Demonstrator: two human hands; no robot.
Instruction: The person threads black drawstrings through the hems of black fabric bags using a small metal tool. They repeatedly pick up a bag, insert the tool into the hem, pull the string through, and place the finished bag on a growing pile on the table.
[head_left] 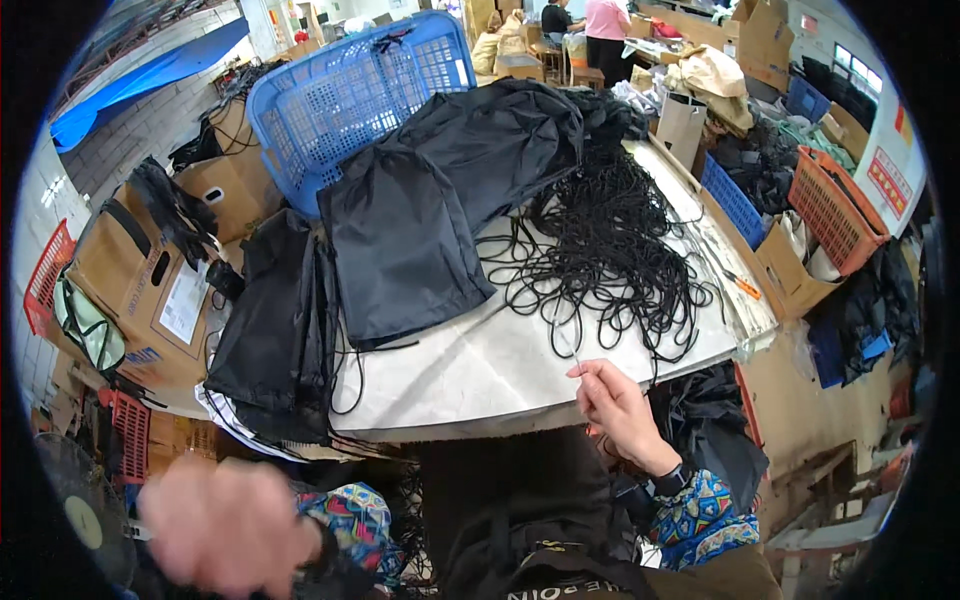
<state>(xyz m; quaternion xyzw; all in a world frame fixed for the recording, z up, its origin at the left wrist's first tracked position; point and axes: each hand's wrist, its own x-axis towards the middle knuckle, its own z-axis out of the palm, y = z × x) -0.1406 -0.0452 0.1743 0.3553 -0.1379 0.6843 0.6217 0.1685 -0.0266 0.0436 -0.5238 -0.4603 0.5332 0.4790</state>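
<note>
Above the table's near edge, my right hand [618,408] pinches a thin, pale needle-like rod [567,338] between thumb and fingertips; its tip points toward the heap of black cords [610,250]. My left hand [225,525] is at the lower left, off the table and smeared by motion, so its fingers cannot be made out. A flat black fabric bag [405,245] lies on the white tabletop [430,385], partly over more black fabric [495,135]. At the table's left edge hangs a stack of black bags [270,335] with cords trailing from it.
A blue plastic basket [365,85] leans behind the fabric. Cardboard boxes [150,290] stand at the left. An orange-handled tool [742,285] lies along the right edge. Beyond are an orange crate [838,210] and a blue crate [732,198]. Two people are in the background.
</note>
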